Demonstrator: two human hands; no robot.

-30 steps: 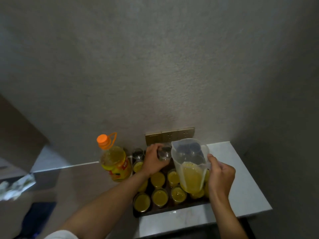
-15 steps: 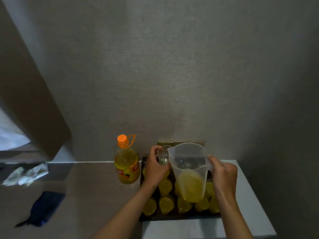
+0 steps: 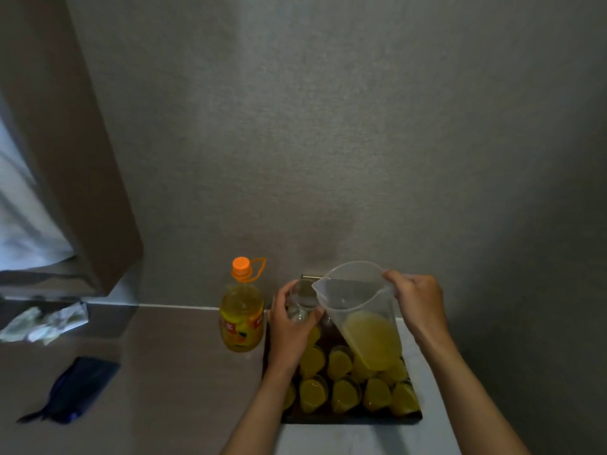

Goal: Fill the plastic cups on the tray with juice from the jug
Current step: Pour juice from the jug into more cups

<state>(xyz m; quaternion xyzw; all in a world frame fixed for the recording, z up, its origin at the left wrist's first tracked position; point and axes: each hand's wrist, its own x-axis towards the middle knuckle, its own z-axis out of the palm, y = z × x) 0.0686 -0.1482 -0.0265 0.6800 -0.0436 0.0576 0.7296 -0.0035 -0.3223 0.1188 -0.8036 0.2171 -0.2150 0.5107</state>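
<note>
Gripping the jug [image 3: 358,310] by its handle, my right hand [image 3: 418,302] tips its spout left toward the empty cup [image 3: 300,302] that my left hand [image 3: 289,326] holds just beside it, above the tray [image 3: 351,418] of filled cups [image 3: 341,394]. Juice sits low, not yet at the spout.

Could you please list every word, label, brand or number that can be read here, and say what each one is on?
None can be read.
Bottle, red label: printing too blurred to read.
Jug: no markings can be made out.
Clear cup in the left hand: no print visible.
</note>
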